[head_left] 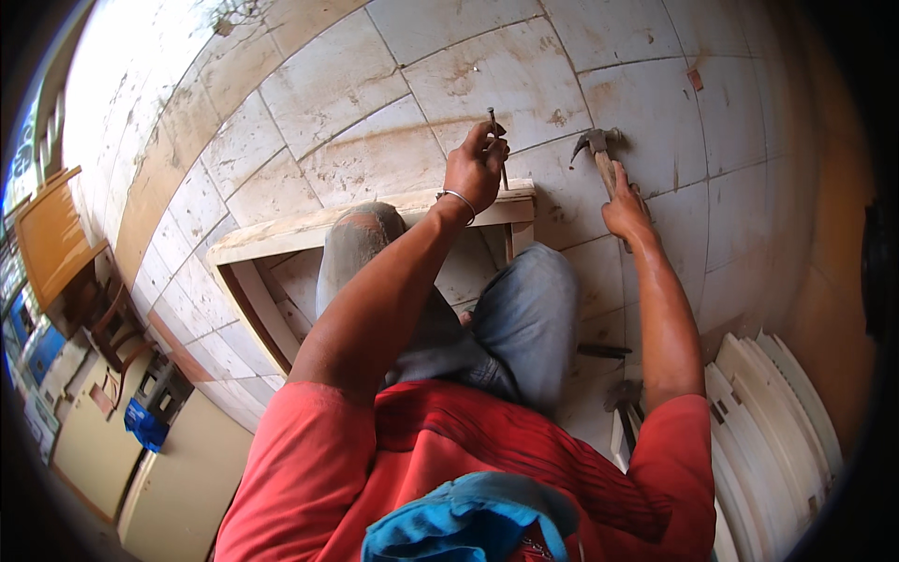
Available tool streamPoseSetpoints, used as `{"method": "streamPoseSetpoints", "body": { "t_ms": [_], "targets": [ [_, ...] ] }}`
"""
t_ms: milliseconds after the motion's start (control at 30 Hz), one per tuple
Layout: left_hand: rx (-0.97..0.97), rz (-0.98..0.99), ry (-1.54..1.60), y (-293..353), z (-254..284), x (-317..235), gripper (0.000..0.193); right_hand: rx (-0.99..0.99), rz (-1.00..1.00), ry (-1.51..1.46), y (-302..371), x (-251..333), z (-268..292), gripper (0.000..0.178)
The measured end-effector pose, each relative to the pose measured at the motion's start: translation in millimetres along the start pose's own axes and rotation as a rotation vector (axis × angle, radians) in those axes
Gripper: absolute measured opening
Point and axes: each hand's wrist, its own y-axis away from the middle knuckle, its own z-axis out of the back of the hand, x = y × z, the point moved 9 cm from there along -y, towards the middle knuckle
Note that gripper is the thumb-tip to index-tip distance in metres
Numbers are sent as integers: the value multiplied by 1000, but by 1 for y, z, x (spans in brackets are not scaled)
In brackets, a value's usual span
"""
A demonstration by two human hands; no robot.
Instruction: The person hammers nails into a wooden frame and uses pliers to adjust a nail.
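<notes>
My left hand (475, 173) is closed around a thin metal rod (492, 114) with a small flat head. It may be a long nail or a punch; I cannot tell which. The rod stands almost upright, its lower end at the right end of a pale wooden frame (281, 242). This rectangular frame lies across the floor around my legs, partly hidden by my knees and left arm. To the right, my right hand (626, 211) grips the wooden handle of a claw hammer (606, 170). The hammer's head is over the tiles, apart from the rod.
Dirty white tiles (496, 75) cover the floor. A dark tool (604, 351) and another with a metal head (622, 395) lie by my right elbow. Pale boards (763, 403) stack at lower right. At left are a chair (122, 328), cream panels (192, 468) and a blue packet (143, 426).
</notes>
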Motion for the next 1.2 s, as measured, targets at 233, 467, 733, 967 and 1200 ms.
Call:
{"method": "streamPoseSetpoints", "body": {
  "t_ms": [233, 467, 733, 967, 1200],
  "targets": [
    [-143, -14, 49, 14, -1, 9, 22, -144, 143, -252, 7, 1, 19, 76],
    [-185, -101, -156, 14, -14, 4, 26, 131, 364, -584, 21, 85, 108, 60],
    [-240, -138, -389, 17, -15, -5, 23, -52, 655, -646, 43, 200, 222, 69],
    [-213, -87, -393, 13, -16, 10, 25, 288, 518, -68, 34, 205, 204, 64],
    [-198, -85, -443, 11, -22, 3, 20, 370, 498, 51, 38, 198, 179, 65]
  ]
}}
